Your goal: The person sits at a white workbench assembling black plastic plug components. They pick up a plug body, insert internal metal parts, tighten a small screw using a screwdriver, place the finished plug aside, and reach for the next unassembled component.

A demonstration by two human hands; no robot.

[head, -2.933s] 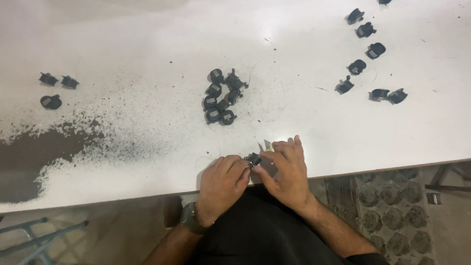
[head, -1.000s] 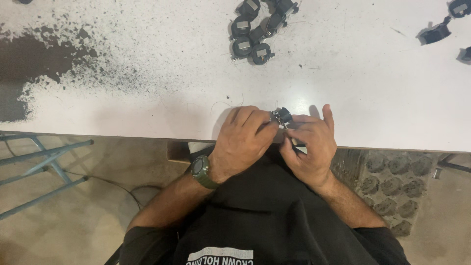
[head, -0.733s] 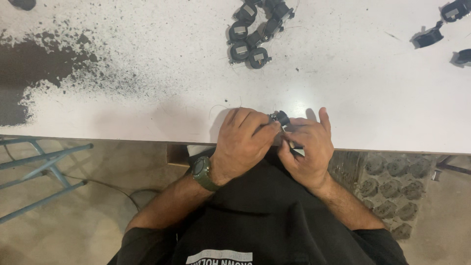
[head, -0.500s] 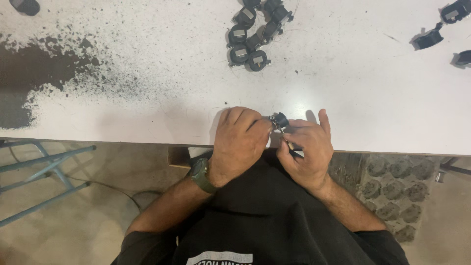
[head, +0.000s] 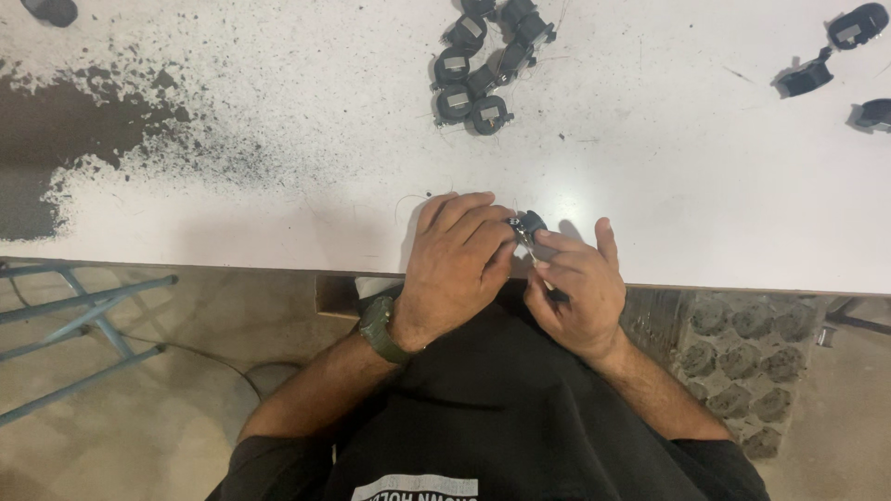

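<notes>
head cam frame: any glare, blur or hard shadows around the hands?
Head view: even overhead light, no glare on the white table; soft shadows only, beside the left hand and right hand. Focus is fair, but the small black part pinched between them is too small to make out; the black parts pile reads clearly. Mild wide-angle bend along the table edge.

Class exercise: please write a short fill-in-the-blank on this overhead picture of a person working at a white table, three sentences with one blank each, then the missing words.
1. Both hands, the left hand and the right hand, hold one small black part at the table's near ____.
2. A green watch sits on the ____ wrist.
3. The cluster of black parts lies on the ____ table.

Missing words: edge; left; white
</notes>
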